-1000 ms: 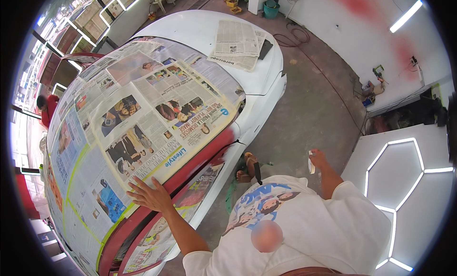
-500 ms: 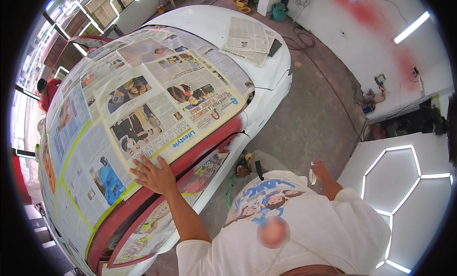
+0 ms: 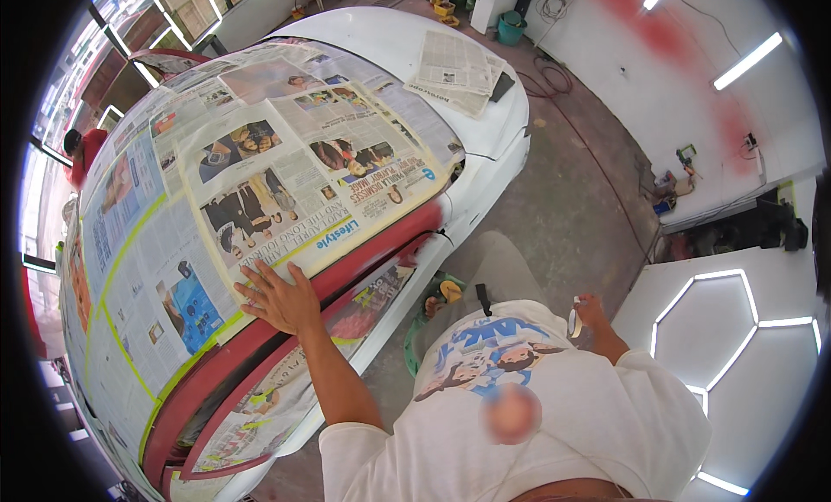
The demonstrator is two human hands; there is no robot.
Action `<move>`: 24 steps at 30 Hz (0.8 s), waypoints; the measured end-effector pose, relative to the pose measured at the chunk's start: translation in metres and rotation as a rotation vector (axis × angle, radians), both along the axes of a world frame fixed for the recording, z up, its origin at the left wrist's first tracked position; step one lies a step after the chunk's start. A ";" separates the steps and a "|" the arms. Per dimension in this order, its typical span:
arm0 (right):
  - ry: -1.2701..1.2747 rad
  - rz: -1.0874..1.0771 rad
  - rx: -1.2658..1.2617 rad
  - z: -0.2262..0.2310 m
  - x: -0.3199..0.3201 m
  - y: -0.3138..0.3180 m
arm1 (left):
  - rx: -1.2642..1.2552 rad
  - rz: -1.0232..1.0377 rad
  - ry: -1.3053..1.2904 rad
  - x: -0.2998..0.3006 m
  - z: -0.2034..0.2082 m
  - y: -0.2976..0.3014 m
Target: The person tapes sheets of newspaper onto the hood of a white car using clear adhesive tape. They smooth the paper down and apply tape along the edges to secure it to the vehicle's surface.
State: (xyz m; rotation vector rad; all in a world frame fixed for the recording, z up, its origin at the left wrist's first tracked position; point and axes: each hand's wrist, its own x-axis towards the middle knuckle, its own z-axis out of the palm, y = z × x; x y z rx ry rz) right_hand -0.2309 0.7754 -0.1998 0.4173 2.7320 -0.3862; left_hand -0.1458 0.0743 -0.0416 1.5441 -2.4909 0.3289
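My left hand (image 3: 284, 301) lies flat with its fingers spread on a newspaper sheet (image 3: 294, 186). The sheet is one of several covering the glass and roof of a car (image 3: 363, 39), whose panels are white and red. Pale masking tape runs along the sheet's lower edge, beside the red pillar (image 3: 372, 258). Yellow-green tape (image 3: 130, 242) crosses the papers farther left. Down by my right side, away from the car, my right hand (image 3: 594, 315) is closed on what looks like a roll of masking tape (image 3: 574, 320), seen nearly edge-on.
Loose newspapers (image 3: 450, 69) lie on the white panel, with a dark flat item (image 3: 501, 86) beside them. A red hose (image 3: 597, 164) snakes over the floor. At the back stands a green bucket (image 3: 511, 29). A person in red (image 3: 85, 152) is beyond the car.
My view and body have shifted slightly, and one leg shows farther forward. The left hand stays flat on the newspaper; the right still holds the tape roll.
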 end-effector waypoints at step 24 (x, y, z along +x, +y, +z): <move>-0.124 -0.137 -0.170 -0.029 -0.058 0.007 | -0.021 -0.106 0.045 0.007 -0.007 -0.001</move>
